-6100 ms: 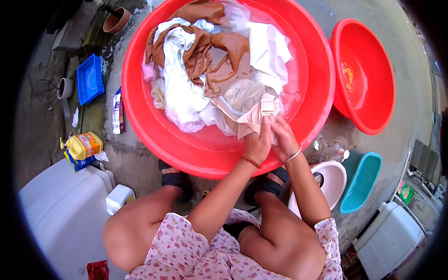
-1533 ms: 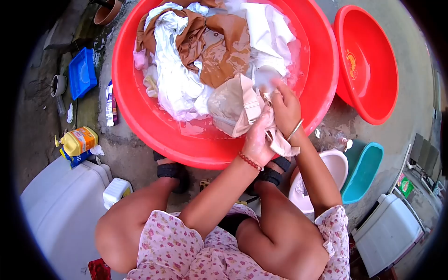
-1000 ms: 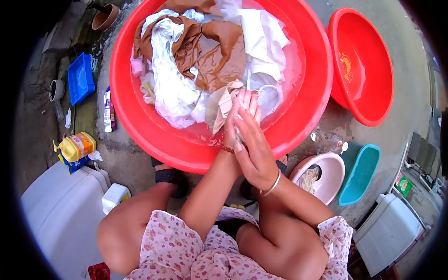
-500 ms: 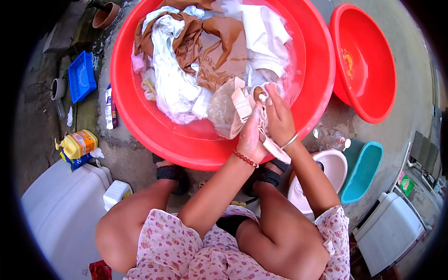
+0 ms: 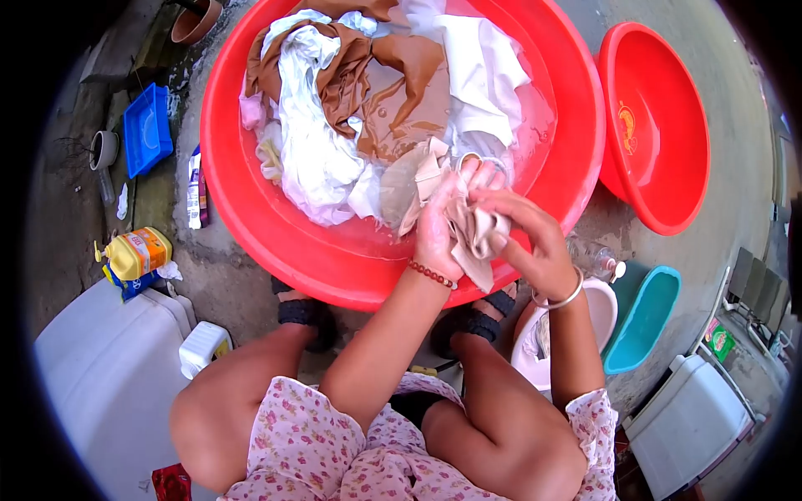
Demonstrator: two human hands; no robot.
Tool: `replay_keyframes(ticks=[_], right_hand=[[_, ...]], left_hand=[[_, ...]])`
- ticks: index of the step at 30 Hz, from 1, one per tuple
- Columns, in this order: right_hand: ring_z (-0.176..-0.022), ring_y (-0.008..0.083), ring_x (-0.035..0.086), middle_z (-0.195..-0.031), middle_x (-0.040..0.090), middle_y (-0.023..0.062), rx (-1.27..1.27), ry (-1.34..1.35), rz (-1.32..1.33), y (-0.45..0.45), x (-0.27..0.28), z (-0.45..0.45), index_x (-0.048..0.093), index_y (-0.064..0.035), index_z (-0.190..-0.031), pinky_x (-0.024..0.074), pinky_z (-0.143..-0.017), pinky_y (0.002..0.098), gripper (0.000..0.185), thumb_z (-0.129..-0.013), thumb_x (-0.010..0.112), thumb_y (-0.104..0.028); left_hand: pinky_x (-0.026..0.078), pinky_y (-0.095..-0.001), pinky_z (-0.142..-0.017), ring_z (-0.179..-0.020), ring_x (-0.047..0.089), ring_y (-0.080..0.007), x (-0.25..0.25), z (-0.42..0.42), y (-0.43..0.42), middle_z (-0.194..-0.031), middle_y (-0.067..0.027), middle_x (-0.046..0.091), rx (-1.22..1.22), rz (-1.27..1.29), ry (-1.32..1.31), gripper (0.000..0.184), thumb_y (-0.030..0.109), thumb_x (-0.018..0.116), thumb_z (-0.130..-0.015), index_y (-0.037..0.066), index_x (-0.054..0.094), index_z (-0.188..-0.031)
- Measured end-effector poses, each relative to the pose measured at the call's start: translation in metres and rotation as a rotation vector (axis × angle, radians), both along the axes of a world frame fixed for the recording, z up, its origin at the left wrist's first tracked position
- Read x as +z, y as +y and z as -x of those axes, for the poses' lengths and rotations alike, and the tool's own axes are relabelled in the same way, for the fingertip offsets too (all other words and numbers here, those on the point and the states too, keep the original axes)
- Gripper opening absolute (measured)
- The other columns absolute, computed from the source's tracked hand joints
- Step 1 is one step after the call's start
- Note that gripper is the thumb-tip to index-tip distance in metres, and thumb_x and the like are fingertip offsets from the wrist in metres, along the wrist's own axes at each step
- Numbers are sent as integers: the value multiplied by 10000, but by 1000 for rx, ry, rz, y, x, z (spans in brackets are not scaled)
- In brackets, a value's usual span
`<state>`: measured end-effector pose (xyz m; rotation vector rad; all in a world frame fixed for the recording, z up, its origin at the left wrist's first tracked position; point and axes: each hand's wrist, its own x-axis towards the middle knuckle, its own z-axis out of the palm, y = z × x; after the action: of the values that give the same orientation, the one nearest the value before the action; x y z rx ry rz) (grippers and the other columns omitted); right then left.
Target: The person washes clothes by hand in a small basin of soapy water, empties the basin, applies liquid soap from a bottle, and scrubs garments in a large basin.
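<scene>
Over the near side of a large red basin (image 5: pixel 351 288), my two hands work on a wet beige garment with straps (image 5: pixel 474 224). My left hand (image 5: pixel 438 232) cups the bunched cloth from the left, its fingers partly hidden behind it. From the right, my right hand (image 5: pixel 535 238) pinches the folds with bent fingers. Part of the garment hangs to the left toward the water. Beyond my hands, a brown cloth (image 5: pixel 409 108) lies soaking between a white cloth (image 5: pixel 309 125) on the left and another white cloth (image 5: pixel 480 75) on the right.
A smaller red basin (image 5: pixel 660 125) leans at the right. Below it are a clear bottle (image 5: pixel 591 257), a pink basin (image 5: pixel 597 313) and a teal tub (image 5: pixel 647 321). At left stand a yellow pump bottle (image 5: pixel 140 253), a white jug (image 5: pixel 205 346) and a blue tray (image 5: pixel 148 129).
My right hand has shifted right and lower, its fingers now bent over the cloth instead of stretched against my left hand. The garment is more bunched up between my hands.
</scene>
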<state>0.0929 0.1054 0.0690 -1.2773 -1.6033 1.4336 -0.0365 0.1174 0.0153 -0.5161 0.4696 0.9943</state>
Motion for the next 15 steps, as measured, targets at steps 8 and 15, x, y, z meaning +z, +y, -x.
replay_keyframes(ticks=[8, 15], right_hand=[[-557, 244, 504, -695, 530, 116, -555, -711, -428, -2, -15, 7, 529, 2, -760, 416, -521, 319, 145, -752, 662, -53], [-403, 223, 440, -487, 411, 72, -181, -729, -676, -13, -1, 55, 497, -90, -582, 358, -402, 331, 283, -725, 702, -224]], left_hand=[[474, -330, -848, -946, 586, -188, -11, -11, -15, -1032, -71, 600, -40, 106, 5, 289, 297, 485, -908, 77, 548, -1085], [475, -282, -679, -789, 547, -134, -38, -17, -34, -876, -16, 542, -127, -51, -99, 279, 331, 479, -921, 102, 520, -1075]])
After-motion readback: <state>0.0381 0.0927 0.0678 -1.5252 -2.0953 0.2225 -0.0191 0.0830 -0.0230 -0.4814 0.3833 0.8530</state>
